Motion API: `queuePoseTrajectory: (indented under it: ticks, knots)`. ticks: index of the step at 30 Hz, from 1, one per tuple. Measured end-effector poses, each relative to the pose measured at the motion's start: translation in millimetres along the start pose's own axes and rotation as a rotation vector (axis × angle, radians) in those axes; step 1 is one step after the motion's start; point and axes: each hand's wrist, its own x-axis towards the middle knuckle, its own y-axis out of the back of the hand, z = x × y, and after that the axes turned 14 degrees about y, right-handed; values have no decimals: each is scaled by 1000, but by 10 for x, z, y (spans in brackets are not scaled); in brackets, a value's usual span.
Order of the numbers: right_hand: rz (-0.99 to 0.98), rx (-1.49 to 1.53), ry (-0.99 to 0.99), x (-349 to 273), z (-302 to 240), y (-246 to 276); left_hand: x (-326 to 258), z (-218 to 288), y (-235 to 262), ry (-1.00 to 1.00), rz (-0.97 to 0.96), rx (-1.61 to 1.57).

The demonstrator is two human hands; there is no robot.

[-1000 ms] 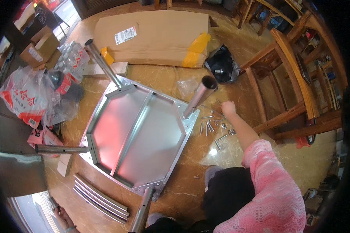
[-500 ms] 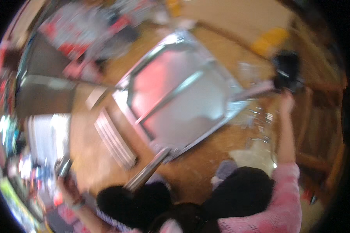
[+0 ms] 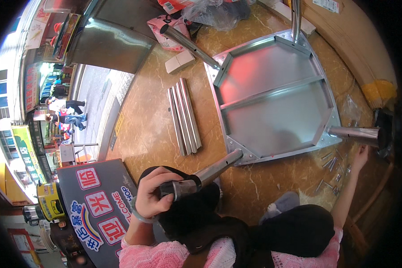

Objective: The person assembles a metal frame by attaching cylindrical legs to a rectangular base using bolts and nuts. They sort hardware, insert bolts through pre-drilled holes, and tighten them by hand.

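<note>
A square silver metal panel [image 3: 272, 96] lies on the floor before me, with a rib across it and round legs at its corners. My left hand [image 3: 154, 194] is closed round a dark cylindrical cap [image 3: 181, 188] at the free end of the near-left leg [image 3: 216, 169]. My right hand [image 3: 361, 157] is just below the free end of the right leg [image 3: 357, 133]. Its fingers look closed; whatever they hold is hidden. Two more legs stand at the far corners, the far-left leg [image 3: 190, 45] and the far-right leg [image 3: 296, 20].
Several silver tubes [image 3: 184, 117] lie left of the panel, near a small pale box [image 3: 179, 62]. Loose bolts [image 3: 330, 161] are scattered by my right arm. A large cardboard box [image 3: 353, 40] borders the far right. A dark printed sign board [image 3: 105, 205] is at my left.
The view has swung left, so the panel appears farther right. My left hand has come in from the side with the dark cap to the near-left leg's end. My right hand is lower beside its leg.
</note>
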Motion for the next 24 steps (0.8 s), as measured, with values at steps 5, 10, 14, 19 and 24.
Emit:
queuePoseTrajectory:
  ticks: [5, 10, 14, 19, 24]
  knots:
    - [39, 66, 31, -46, -34, 58, 39, -60, -123, 25, 53, 198]
    - [111, -26, 25, -49, -306, 264, -54, -71, -274, 36, 149, 455]
    - [210, 65, -74, -7, -487, 504, -2, -50, -440, -74, 182, 491]
    - [-27, -311, 285, 297, -448, 535, 14, -68, -496, -78, 159, 396]
    - [-434, -475, 166, 592, -112, 57, -68, -223, -395, 74, 141, 355]
